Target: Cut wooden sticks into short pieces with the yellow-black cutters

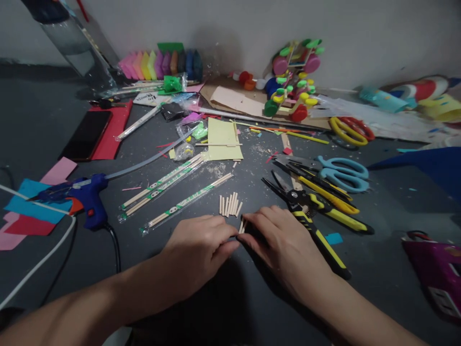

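Observation:
My right hand [279, 235] is closed, pinching short cut pieces of wooden chopstick [242, 225] between thumb and fingers just above the table. From the other side, the bent fingers and thumb of my left hand [205, 250] meet the lower end of these pieces; its fingertips are partly hidden. Just beyond both hands lies a loose row of several similar short chopstick pieces [230, 204]. Wrapped chopsticks [187, 202] rest past my left hand. Beside my right hand lie yellow-and-black wire strippers [306, 206].
On the left is a blue hot glue gun [91, 197] with a cable. Light-blue scissors [342, 173] lie on the right. Small wheeled toys [291, 103] and colored clay packs [162, 65] stand along the wall. A phone [88, 134] lies on red paper; a water bottle [72, 48] is at back left.

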Demonstrator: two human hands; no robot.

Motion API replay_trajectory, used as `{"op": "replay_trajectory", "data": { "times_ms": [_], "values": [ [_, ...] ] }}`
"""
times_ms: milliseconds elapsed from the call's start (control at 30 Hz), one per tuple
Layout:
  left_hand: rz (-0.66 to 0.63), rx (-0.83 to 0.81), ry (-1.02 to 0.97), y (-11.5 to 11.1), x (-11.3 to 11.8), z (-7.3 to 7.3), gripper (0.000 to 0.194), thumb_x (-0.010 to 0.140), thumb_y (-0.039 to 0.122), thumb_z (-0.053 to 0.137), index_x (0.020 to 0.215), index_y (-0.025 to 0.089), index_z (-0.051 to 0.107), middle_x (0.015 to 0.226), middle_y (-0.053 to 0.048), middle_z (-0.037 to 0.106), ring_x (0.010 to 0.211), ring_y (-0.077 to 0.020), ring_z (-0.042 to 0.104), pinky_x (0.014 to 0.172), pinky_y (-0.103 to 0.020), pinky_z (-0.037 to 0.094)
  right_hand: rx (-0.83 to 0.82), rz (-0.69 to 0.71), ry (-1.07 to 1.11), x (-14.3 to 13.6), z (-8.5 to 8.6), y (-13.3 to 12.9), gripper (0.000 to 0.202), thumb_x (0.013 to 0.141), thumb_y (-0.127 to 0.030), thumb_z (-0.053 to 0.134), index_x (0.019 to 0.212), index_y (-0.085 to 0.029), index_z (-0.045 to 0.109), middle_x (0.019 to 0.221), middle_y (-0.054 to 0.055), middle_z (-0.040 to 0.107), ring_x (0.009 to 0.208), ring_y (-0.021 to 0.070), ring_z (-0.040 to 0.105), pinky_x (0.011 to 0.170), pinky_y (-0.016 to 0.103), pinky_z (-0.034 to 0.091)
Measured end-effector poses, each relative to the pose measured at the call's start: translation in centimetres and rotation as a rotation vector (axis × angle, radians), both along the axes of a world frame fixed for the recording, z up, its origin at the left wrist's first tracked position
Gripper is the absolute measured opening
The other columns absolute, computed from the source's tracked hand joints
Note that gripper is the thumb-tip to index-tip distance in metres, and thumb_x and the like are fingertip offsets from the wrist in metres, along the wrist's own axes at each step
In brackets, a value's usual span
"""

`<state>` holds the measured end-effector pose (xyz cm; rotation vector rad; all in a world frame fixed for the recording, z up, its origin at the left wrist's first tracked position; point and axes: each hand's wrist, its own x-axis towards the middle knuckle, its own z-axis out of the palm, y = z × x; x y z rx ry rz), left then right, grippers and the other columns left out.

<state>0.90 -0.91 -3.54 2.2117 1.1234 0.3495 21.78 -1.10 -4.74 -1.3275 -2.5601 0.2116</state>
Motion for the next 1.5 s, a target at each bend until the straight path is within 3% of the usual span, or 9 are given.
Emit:
{"op": "replay_trajectory", "data": {
  "times_ms": [733,1000,1500],
  "values": [
    [0.055,-0.063,-0.015,-0.03,0.09,0.07,0.026,0.1,0.029,0.046,0.099,0.019,0.07,0.088,-0.002,0.068,0.084,-0.0207,0.063,0.072,-0.034,0.043,0.026,-0.065,0.009,0.22,0.14,-0.22,0.025,0.102,-0.036,0.045,0.098,-0.017,0.06,0.083,0.008,0.059,0.08,0.0246,0.054,0.071,0.037,0.043],
    [0.0,-0.031,0.031,-0.2,0.04,0.24,0.024,0.101,0.03,0.044,0.093,0.021,0.066,0.088,-0.001,0.066,0.082,-0.0205,0.06,0.072,-0.034,0.041,-0.003,-0.033,0.018,-0.05,-0.07,-0.04,0.02,0.101,-0.033,0.05,0.105,-0.016,0.061,0.086,0.007,0.059,0.082,0.0241,0.054,0.074,0.037,0.042],
    [0.019,-0.079,0.017,-0.1,0.13,-0.04,0.027,0.101,0.03,0.045,0.104,0.02,0.069,0.091,-0.004,0.068,0.087,-0.0231,0.062,0.076,-0.037,0.044,-0.049,0.015,0.064,-0.08,0.18,0.65,0.018,0.099,-0.031,0.055,0.109,-0.018,0.063,0.088,0.006,0.061,0.082,0.0231,0.054,0.074,0.036,0.042]
  ]
}}
